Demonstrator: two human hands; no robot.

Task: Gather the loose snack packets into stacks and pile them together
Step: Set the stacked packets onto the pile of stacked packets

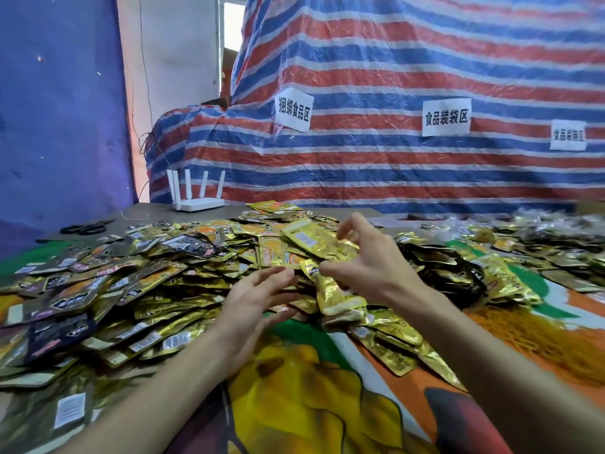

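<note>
1. Hands hover over a desk (157, 213) heaped with snack packets (137, 290). The left hand (258, 309) is released, its fingers (278, 280) straight and loose, holding nothing, the tips just short of an upturned gold packet (330, 293).
2. The right hand (373, 260) arches with fingers (355, 222) curled over a raised yellow packet (311, 239), and the thumb touches the top edge of the gold packet. Whether that grip has closed on either one cannot be told.
3. The packets lie in a loose heap that runs beneath both sets of fingers, spreads widely to the left of the left fingers and continues beyond the right fingers. No squared stack shows near either hand, so the gathering looks to be at an early stage.
4. The packets appear to be thin foil pouches: probably light, flexible and glossy enough to slide over one another. A sound hold would likely be thumb on one flat face and fingers on the other, near a sealed end. A bundle held too lightly could fan out and slip, so the edges may need tapping level against the printed cloth (311, 388) just below the fingers.
5. Scissors (85, 228) and a white router (199, 204) sit well beyond the left fingers. An orange tangle, perhaps rubber bands (523, 329), lies to the right of the right fingers.
</note>
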